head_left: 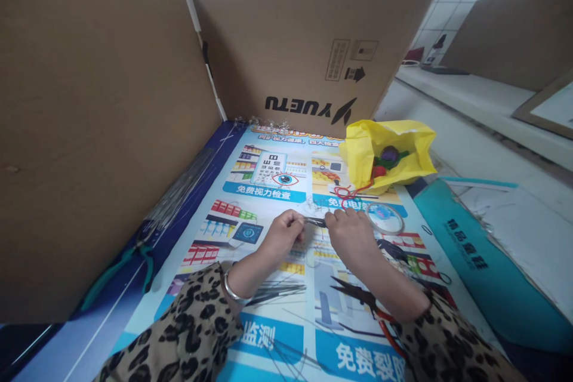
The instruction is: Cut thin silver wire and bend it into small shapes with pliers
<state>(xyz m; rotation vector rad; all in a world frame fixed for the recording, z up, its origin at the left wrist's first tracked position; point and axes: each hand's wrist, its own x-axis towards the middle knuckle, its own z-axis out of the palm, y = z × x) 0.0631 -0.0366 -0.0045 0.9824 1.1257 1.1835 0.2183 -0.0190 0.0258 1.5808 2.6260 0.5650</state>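
While both hands meet in front of the person, the right hand [351,233] is wrapped round the dark handle of a small tool [316,222], whose metal end reaches out at 9 o'clock. Its long axis runs roughly 9 to 3, bridging the gap to the left hand [284,231], so the tip is nearer the left fingers. Those are bunched against it; whether they grip it, or some fine wire, I cannot tell from here.

Just beyond the right knuckles, at 3 o'clock, lies a clear ring [400,228]; loose grey wires [277,292] spread at 7 and scissors [358,293] at 5, their orange handles partly behind the right forearm. Farther out, a yellow bag [412,149] gapes between 1 and 2, its lower contents hidden. Teal-handled pliers [148,267] rest between 8 and 9, against the cardboard [89,131].
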